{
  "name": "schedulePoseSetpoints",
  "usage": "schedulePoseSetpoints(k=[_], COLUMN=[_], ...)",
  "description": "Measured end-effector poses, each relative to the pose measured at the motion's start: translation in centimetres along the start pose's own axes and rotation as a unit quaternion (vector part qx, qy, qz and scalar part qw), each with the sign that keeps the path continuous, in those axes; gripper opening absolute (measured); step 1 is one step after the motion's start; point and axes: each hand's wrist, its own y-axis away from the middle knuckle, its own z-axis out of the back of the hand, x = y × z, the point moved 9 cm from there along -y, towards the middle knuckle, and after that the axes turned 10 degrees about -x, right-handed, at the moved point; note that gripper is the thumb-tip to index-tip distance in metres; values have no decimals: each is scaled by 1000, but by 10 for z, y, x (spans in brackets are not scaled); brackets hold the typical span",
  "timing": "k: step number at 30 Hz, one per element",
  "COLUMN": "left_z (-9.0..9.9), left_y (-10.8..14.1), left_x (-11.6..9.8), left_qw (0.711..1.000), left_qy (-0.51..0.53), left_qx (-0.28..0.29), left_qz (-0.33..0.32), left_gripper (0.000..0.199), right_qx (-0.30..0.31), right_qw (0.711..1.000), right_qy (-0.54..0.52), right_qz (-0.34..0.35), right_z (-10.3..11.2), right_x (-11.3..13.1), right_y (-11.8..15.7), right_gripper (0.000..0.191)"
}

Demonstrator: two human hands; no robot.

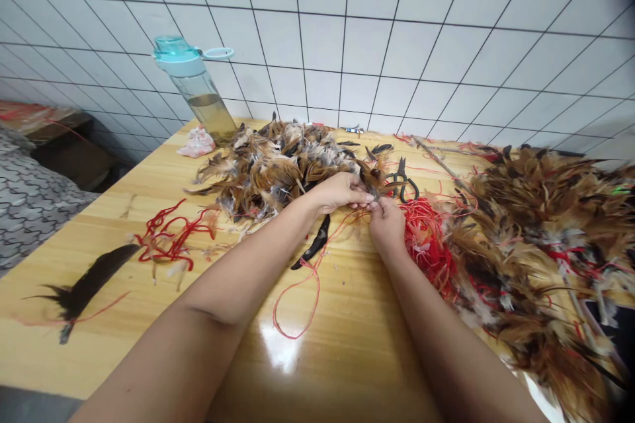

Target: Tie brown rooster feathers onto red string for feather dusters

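My left hand (338,192) is closed, pinching a small bunch of brown feathers (373,178) by its lower end. Close against it, the fingers of my right hand (387,223) are also pinched together at the base of that bunch; exactly which strands they grip is hidden. A red string (317,284) trails from between the hands and lies in a loop on the wooden table (347,357). Beyond my left hand spreads a heap of loose brown and white feathers (270,172). Black-handled scissors (403,182) rest just past my right hand, beside a tangle of red string (427,241).
A water bottle (196,86) stands at the back left beside a crumpled tissue (197,142). Red string scraps (171,234) and a dark feather (94,281) lie on the left. Tied feather bunches (546,211) cover the right side. A tiled wall (372,39) closes off the back.
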Motion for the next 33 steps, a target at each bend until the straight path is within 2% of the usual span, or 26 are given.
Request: schedulePoseSetpoints(k=[2,6,12,18,22,26,33], left_z=[-2,-3,3,13,13,16,16], left_y=[1,3,2,-1,0,2,2], left_x=[-2,-7,-7,-4,-7,-10,-9], left_qw=[1000,998,995,993,994,992,994], left_qy=[-16,-33,-34,-37,-43,-48,-53], left_qx=[0,-37,-78,-102,-93,-107,-89], left_qz=[-13,-39,-48,-44,-47,-42,-46], left_gripper=[23,19,12,13,15,17,16], right_qx=[-3,16,31,32,31,51,102], right_qw=[998,988,985,995,999,996,980], right_qy=[57,152,166,80,15,-69,-168], right_qz=[11,5,19,42,20,-7,-42], right_z=[2,1,0,-4,-5,-9,-19], right_x=[5,10,14,15,10,6,1], right_y=[2,7,8,6,4,2,1], right_gripper=[20,20,19,21,29,35,35])
